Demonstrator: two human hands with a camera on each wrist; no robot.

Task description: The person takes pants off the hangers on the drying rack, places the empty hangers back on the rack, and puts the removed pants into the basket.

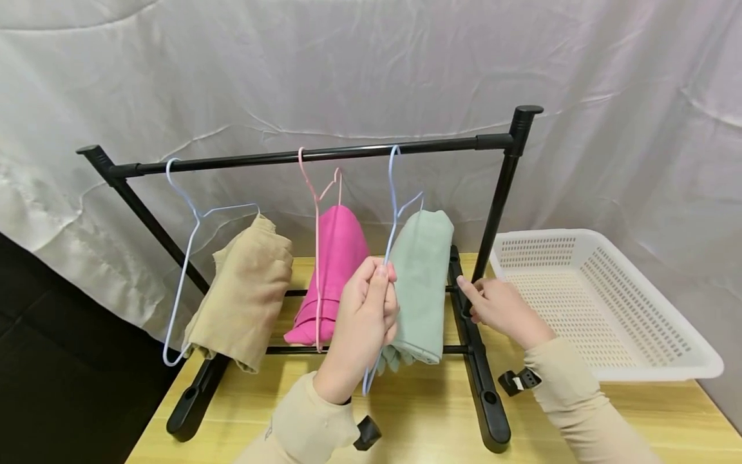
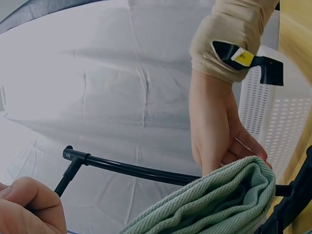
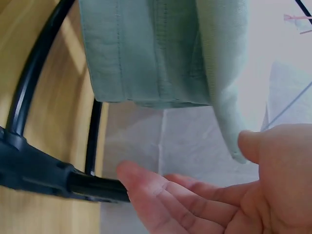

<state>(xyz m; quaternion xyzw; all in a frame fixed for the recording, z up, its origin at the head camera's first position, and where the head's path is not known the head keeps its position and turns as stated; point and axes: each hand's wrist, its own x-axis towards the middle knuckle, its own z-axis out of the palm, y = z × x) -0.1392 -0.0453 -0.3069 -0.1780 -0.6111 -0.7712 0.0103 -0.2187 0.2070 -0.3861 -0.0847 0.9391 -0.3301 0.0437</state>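
My left hand [image 1: 362,316] grips the front side of a blue hanger [image 1: 392,222], which hooks over the rack's bar. A folded pale green cloth garment [image 1: 426,283] drapes over that hanger; seams show on it in the right wrist view. Beside the right post, my right hand [image 1: 507,309] has its fingers loosely bent and nothing between them. Its thumb [image 3: 251,146] lies close to the green garment's edge; whether they touch, I cannot tell. Further left hang a folded pink garment [image 1: 342,258] on a pink hanger [image 1: 317,225] and a folded tan garment [image 1: 249,290] on another blue hanger [image 1: 188,258].
The black rack's top bar [image 1: 249,160] spans between two slanted posts. Its right foot [image 1: 484,393] stands on the wooden table [image 1: 423,425]. A white perforated basket [image 1: 643,283] sits to the right. Pale fabric [image 1: 371,71] hangs behind.
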